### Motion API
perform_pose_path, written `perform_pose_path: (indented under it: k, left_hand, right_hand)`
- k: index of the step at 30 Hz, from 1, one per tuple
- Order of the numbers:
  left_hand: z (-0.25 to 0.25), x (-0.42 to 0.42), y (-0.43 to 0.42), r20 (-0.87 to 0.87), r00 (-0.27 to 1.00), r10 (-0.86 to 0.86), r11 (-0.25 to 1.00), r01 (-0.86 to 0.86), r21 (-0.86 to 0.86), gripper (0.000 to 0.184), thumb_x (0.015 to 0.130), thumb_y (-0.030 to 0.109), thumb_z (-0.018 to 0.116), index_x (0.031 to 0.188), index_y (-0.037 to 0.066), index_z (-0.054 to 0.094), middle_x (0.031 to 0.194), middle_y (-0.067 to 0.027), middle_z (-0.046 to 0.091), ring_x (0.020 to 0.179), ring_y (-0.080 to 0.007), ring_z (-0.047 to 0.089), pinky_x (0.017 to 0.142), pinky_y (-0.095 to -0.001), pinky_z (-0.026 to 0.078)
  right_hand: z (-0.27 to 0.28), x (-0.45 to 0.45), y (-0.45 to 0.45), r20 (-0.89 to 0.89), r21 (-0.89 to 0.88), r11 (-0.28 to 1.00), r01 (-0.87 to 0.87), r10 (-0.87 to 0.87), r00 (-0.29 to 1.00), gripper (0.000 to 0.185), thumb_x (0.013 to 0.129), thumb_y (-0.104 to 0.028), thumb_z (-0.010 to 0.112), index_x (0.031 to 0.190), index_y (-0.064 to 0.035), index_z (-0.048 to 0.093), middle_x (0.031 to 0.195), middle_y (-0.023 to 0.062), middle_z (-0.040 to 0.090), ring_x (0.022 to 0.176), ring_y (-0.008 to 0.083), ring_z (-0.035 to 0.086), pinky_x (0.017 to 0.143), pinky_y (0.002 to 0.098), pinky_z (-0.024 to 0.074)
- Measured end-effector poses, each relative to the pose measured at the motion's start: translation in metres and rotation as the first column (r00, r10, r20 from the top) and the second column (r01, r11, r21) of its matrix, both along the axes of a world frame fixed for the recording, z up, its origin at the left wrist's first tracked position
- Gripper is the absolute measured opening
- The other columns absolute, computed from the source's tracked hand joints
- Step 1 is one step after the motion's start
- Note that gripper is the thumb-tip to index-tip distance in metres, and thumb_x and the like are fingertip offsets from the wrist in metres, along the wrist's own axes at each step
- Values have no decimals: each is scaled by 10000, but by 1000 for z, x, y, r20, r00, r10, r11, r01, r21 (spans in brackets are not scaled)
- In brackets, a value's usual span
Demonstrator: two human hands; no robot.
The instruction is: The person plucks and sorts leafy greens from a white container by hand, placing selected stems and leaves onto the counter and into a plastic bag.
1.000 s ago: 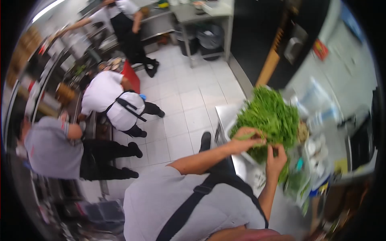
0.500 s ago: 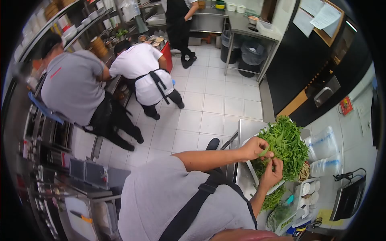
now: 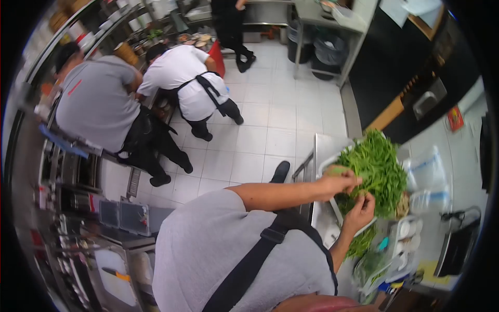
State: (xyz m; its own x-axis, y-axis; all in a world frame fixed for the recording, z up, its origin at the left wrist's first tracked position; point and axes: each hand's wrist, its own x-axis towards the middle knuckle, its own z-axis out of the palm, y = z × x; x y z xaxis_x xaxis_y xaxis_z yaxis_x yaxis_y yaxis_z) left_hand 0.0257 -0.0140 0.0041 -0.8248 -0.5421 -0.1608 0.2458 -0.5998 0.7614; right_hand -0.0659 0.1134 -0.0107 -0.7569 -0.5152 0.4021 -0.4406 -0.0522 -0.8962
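Observation:
A large heap of leafy greens (image 3: 382, 166) is piled in a white tray (image 3: 335, 212) on a steel counter (image 3: 323, 223). My left hand (image 3: 339, 184) is at the heap's near edge, fingers closed on a sprig, with a blurred green leaf showing beside the knuckles. Just below it, my right hand (image 3: 361, 212) pinches with thumb and forefinger at a bit of the greens. The fingertips of both hands are close together, over the heap. A smaller pile of cut greens (image 3: 362, 242) lies under my right wrist, beside a clear bag with greens (image 3: 369, 268).
White cups (image 3: 410, 227) stand in a tray to the right, near plastic-wrapped packs (image 3: 429, 174) and a black device with a cable (image 3: 458, 249). Two people (image 3: 99, 109) bend over a counter at left; another person (image 3: 228, 31) stands at the back. Bins (image 3: 328, 52) stand under a steel table.
The view has shifted slightly. My left hand has turned, its fingers pointing more to the right, and the leaf is now behind its knuckles. My right hand stays pinched close by.

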Motion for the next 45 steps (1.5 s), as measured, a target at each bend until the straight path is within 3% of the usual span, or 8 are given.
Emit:
perform_pose_path:
  k: [4,5,14,19,26,34,39,45]
  left_hand:
    - [1,2,-17,-165,980,111,950,-153,-272,134,948,94,658,820,55,664,971,-84,653,979,-199,607,878,-335,495]
    - [28,4,-26,94,993,64,984,-47,-173,167,965,58,598,815,24,664,1001,-92,655,1026,-220,588,895,-345,484]
    - [37,-6,-53,-25,999,34,999,-35,-36,124,1023,170,634,1001,56,591,1053,-143,700,957,-248,686,892,-388,582]
    - [19,-10,-52,-44,999,-11,999,9,-41,170,1063,227,562,1024,63,539,862,-71,609,897,-239,676,843,-400,579]
    - [-1,-20,-26,-16,979,-205,978,204,-41,194,1097,256,448,1096,75,518,924,-96,612,846,-231,640,779,-386,548]
    - [-18,-42,-7,133,949,-287,952,298,-72,171,1112,218,399,1118,67,478,1248,-250,649,1128,-319,663,955,-445,545]
    - [16,-35,-4,-26,997,-68,995,66,-80,111,964,38,498,1063,88,504,856,-48,527,759,-137,475,671,-298,407]
    - [21,-50,4,-62,966,-252,967,254,21,86,932,27,602,1011,61,588,848,-16,544,744,-94,476,664,-254,396]
  right_hand:
    - [11,-12,49,5,26,975,220,-220,976,135,986,28,557,1069,31,664,989,72,662,810,136,636,745,273,531]
    - [15,-12,70,9,21,953,302,-302,953,144,987,28,556,1080,30,666,996,71,664,820,135,643,751,269,532]
    - [-12,-20,165,-258,552,612,566,-520,814,351,877,39,654,1228,27,658,1072,185,692,892,278,669,871,355,512]
    - [33,-5,91,15,349,904,245,-267,964,186,872,-78,733,1052,-32,740,943,114,687,771,239,648,735,362,521]
    - [9,-42,-7,-164,419,852,314,-269,949,210,849,-216,770,812,-14,723,799,112,650,674,286,608,658,388,498]
    - [34,-69,37,501,-100,990,100,-36,865,185,957,-171,718,1001,8,714,887,25,718,665,47,507,635,213,432]
    - [46,-68,55,507,-124,991,-40,98,856,185,999,-165,649,1027,11,698,968,73,738,697,63,533,671,220,451]
    - [53,-59,54,534,-143,973,-179,228,814,215,1019,-171,609,1093,4,710,860,21,693,743,60,537,710,218,447]
